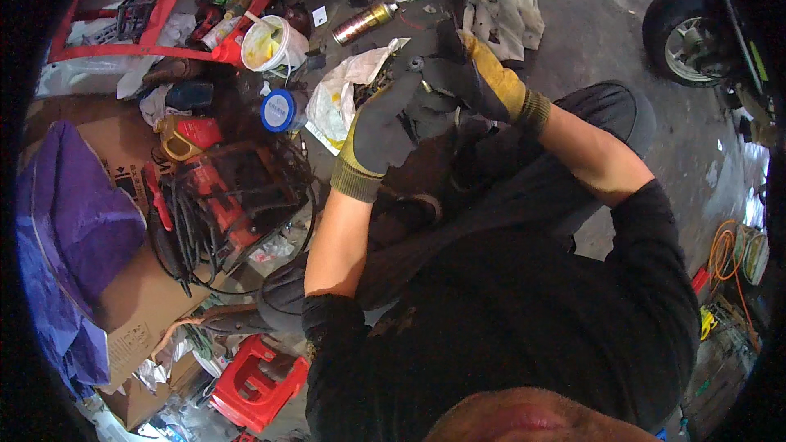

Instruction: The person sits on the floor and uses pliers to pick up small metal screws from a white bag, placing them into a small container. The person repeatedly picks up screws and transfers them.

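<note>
Both my hands wear yellow work gloves with dark grey coated palms and meet in front of my knees. My left hand [383,133] is closed, its fingertips near a small round metal piece [417,63] that I cannot name. Close against it on the right, my right hand [490,82] is bent with its fingers closed; dark glove and dark background hide what it grips. A white plastic bag [348,86] with dark small bits lies just beyond my left hand. Left of that bag stands a jar with a blue lid [278,110].
A white bucket [277,42] with yellow grease, a gold spray can [364,24] and a grey rag [503,16] lie ahead. At left are a red-black machine with cables [229,205], cardboard [135,286] and purple cloth [90,221]. A wheel [688,37] stands far right.
</note>
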Motion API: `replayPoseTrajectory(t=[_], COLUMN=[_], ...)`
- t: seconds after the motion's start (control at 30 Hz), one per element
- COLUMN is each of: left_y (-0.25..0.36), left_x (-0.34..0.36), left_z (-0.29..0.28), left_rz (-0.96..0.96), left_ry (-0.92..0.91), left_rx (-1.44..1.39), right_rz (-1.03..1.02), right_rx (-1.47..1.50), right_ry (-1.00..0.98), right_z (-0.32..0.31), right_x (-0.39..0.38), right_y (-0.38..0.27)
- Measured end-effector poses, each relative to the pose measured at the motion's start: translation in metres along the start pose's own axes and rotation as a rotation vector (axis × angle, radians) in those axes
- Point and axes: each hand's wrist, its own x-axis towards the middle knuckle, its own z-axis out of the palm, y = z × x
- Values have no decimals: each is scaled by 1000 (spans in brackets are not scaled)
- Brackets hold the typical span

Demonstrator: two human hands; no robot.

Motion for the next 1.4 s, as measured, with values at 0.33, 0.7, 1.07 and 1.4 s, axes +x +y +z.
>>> replayPoseTrajectory(t=[0.33,0.7,1.07,1.4], left_y=[-8,28,5,5], left_x=[-1,-17,-12,-19], left_z=[-12,-8,1,19], left_rz=[239,649,574,541], left_ry=[168,481,449,474], left_rx=[194,494,591,698], right_rz=[231,367,539,181], right_rx=[-368,-1108,-1089,-723], right_ry=[-72,-512,-651,-331], right_z=[-6,9,15,13], right_x=[5,2,11,-13], right_y=[-28,-52,-65,-41])
